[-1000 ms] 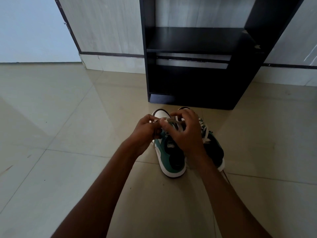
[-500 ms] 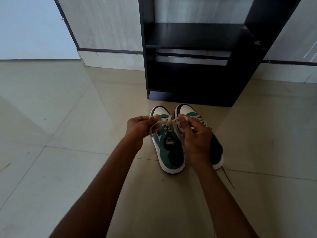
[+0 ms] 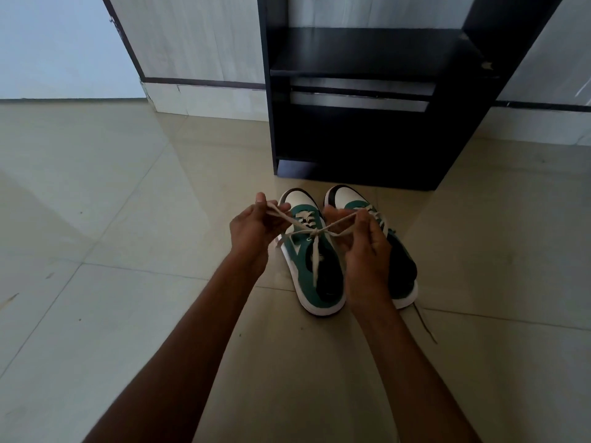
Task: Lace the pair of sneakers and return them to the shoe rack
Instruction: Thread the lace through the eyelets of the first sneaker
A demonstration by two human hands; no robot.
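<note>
Pale tiled floor (image 3: 96, 251), dark shoe rack (image 3: 351, 139) standing against the wall, lower shelf seemingly bare. Just in front of the rack, two green-and-white sneakers side by side on the floor, toes toward it: left sneaker (image 3: 316, 276) under the hands, right sneaker (image 3: 403, 266) partly hidden behind the right wrist, with a loose lace end (image 3: 425, 324) trailing on the tile behind its heel.

Left hand (image 3: 252, 228) closed, pinching one lace loop (image 3: 278, 212) between thumb and fingers. Right hand (image 3: 364, 247) closed likewise on the opposite loop (image 3: 345, 223). Between them, knot (image 3: 315, 232) above the left sneaker's tongue, one free end (image 3: 316, 263) hanging down toward the opening.

Probably tightening a bow. To do it well: pull both loops outward evenly and level, so neither slips through the knot; keep the pinch close to the knot; stop once the knot seats snug against the tongue. Right sneaker's bow apparently not yet tied, going by the trailing end. Neither sneaker on the rack yet.
</note>
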